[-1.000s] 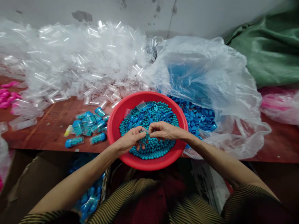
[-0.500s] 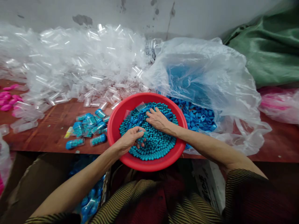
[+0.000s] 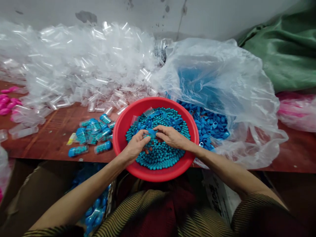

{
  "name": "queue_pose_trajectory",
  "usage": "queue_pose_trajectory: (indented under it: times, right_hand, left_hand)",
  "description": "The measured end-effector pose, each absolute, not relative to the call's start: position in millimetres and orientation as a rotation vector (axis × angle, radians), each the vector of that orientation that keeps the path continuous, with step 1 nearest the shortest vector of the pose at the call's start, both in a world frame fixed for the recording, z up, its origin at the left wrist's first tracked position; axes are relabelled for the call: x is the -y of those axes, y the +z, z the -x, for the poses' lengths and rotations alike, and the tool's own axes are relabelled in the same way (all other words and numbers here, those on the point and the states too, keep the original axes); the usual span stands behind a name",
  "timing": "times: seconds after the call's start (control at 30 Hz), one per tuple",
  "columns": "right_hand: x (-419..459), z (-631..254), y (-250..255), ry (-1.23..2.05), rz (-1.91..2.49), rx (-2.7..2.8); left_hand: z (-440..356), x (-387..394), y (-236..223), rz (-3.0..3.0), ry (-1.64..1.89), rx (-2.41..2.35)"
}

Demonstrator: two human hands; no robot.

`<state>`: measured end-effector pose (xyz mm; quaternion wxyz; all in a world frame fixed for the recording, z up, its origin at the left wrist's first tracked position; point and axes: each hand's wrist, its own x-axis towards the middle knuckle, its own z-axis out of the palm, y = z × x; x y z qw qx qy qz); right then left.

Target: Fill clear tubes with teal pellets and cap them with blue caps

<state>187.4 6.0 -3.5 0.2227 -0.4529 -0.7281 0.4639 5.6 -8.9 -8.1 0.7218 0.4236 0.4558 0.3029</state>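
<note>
A red basin [image 3: 158, 175] holds many turquoise beads [image 3: 163, 158], with several blue caps [image 3: 176, 122] and a couple of clear tubes [image 3: 149, 112] lying on top. Over the beads, my left hand [image 3: 137, 144] is closed round a clear tube with turquoise beads inside, mostly hidden by the fingers. My right hand [image 3: 170, 136] meets it from the right, thumb and fingertips pinching a blue cap [image 3: 151, 131] at the tube's upper end. Whether the cap is seated on the tube I cannot tell.
Capped, bead-filled tubes [image 3: 96, 131] lie left of the basin. Behind rises a heap of clear tubes [image 3: 98, 65]. Right of the basin, blue caps [image 3: 212, 126] spill from a clear plastic bag [image 3: 237, 75]. Pink caps [image 3: 8, 103] sit far left; a green sack [image 3: 291, 56] stands back right.
My right hand has come from the blue caps in the basin toward my left hand, bringing a cap to the tube. My left hand stays nearly in place.
</note>
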Motion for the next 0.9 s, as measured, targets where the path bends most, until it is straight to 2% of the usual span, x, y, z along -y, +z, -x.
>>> queue_pose_trajectory:
  times: [0.27, 0.43, 0.9]
  right_hand:
    - [0.8, -180.1, -10.4, 1.446, 1.236, 1.598]
    - [3.4, -183.4, -7.8, 1.328, 1.221, 1.694]
    - [7.5, -181.9, -7.6, 1.301, 1.202, 1.694]
  left_hand:
    - [-8.2, 11.1, -5.0, -1.009, 0.695, -1.004]
    - [-7.8, 10.6, -5.3, -1.031, 0.683, -1.044]
    - [-8.2, 12.9, -1.1, -1.106, 0.738, -0.981]
